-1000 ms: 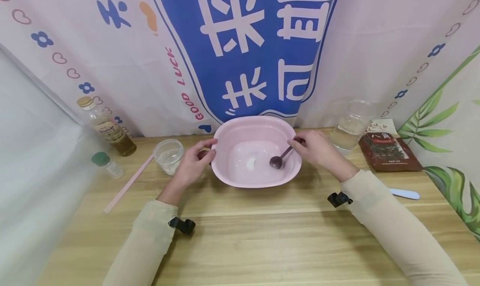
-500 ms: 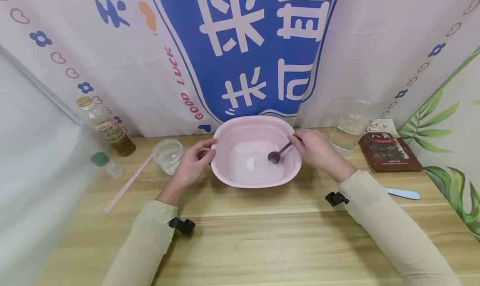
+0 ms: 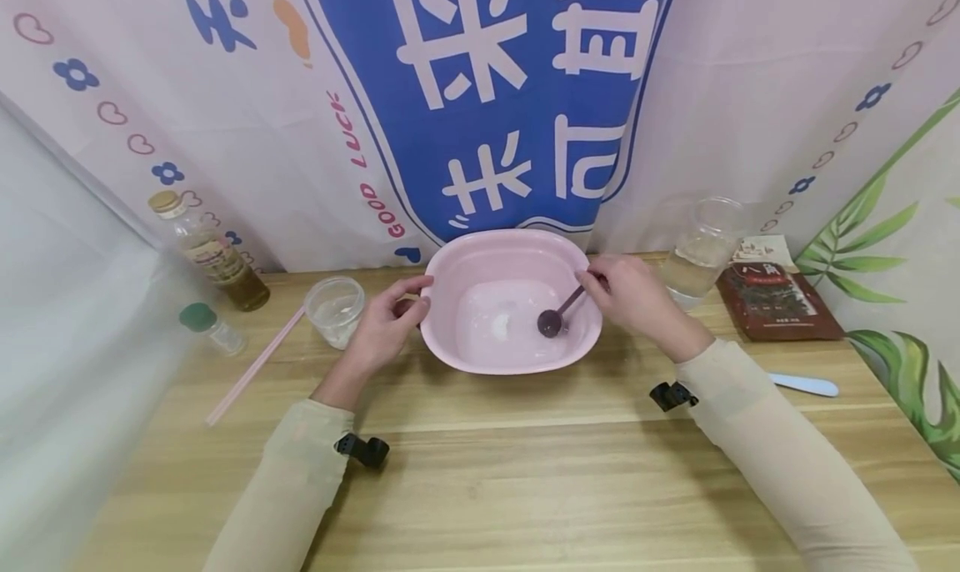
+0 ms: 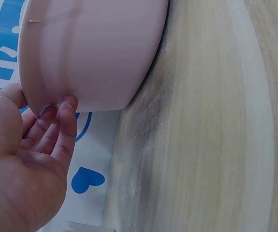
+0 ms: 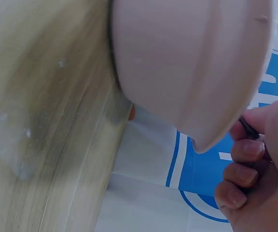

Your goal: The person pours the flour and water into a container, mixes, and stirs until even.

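Note:
A pink oval basin (image 3: 468, 357) stands on the table, with clear liquid and a small white patch on its floor. My left hand (image 3: 384, 326) pinches the basin's left rim; the left wrist view shows the thumb at the edge and the fingertips (image 4: 69, 102) against the underside. In my right hand (image 3: 637, 301) I grip the handle of a dark brown measuring spoon (image 3: 550, 323) over the basin's right rim. Its round bowl is down inside the basin, near the liquid. From the right wrist view, the curled fingers (image 5: 247, 150) hold the handle's end, and the basin's wall hides the bowl.
Left of the basin are a clear plastic tub (image 3: 335, 312), pink chopsticks (image 3: 255, 367), a green-capped shaker (image 3: 212, 328) and a corked oil bottle (image 3: 217, 255). On the right stand a cup of water (image 3: 701, 255), a brown spice packet (image 3: 776, 301) and a pale blue utensil handle (image 3: 805, 384).
The spoon's bowl has shifted slightly inside the basin, first up and left, then a little back down. My left hand keeps its place on the rim.

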Action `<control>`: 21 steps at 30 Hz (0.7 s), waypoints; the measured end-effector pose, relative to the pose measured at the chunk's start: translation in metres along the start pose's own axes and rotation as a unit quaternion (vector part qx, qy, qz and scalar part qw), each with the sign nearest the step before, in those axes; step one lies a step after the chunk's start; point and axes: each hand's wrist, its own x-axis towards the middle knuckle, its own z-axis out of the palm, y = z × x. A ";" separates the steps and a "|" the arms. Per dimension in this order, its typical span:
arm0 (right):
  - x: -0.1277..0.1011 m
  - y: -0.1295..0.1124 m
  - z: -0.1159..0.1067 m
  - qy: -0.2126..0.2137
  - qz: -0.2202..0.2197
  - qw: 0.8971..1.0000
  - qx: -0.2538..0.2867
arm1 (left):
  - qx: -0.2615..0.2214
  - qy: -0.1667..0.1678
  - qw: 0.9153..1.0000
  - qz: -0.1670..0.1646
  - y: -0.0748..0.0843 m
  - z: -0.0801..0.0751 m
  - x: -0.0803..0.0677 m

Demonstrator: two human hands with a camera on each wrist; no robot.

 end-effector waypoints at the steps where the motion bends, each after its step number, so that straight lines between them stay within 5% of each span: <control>1: 0.000 0.000 0.001 -0.002 -0.004 1.000 -0.008 | 0.000 0.000 1.000 0.001 0.000 0.000 0.000; 7: 0.001 -0.001 0.001 0.039 0.001 0.999 0.004 | -0.001 -0.003 1.000 0.001 0.000 -0.001 0.000; 13: 0.002 -0.001 0.002 0.021 0.009 1.000 -0.012 | 0.000 -0.004 1.000 0.000 0.000 0.000 0.000; 21: 0.016 -0.007 0.009 0.051 0.054 0.997 0.031 | 0.002 -0.002 1.000 -0.003 0.000 0.000 0.000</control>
